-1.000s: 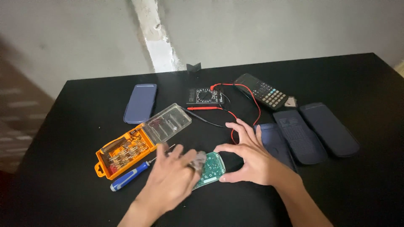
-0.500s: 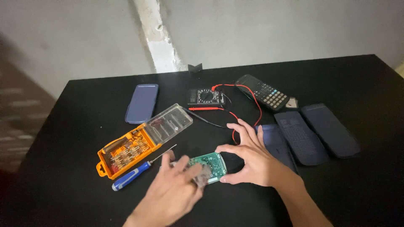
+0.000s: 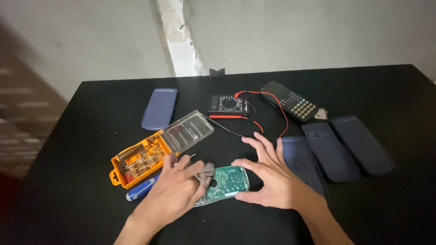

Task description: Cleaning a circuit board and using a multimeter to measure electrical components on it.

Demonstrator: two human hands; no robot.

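1. Pressing w/ your left hand (image 3: 175, 195): fingers curled on a grey pad (image 3: 206, 171) at the green board (image 3: 225, 181).
2. Your right hand (image 3: 268, 174) is bracing the board's right edge, fingers spread open.
3. Board's lying mid-table (image 3: 81, 136), near the orange bit case (image 3: 141, 159).

orange bit case (image 3: 150, 152), multimeter (image 3: 228, 103), calculator (image 3: 289, 100), blue covers (image 3: 159, 108), black table (image 3: 390, 90)

circuit board (image 3: 225, 182) between hands; bit case (image 3: 156, 149) left, multimeter (image 3: 228, 103) behind.
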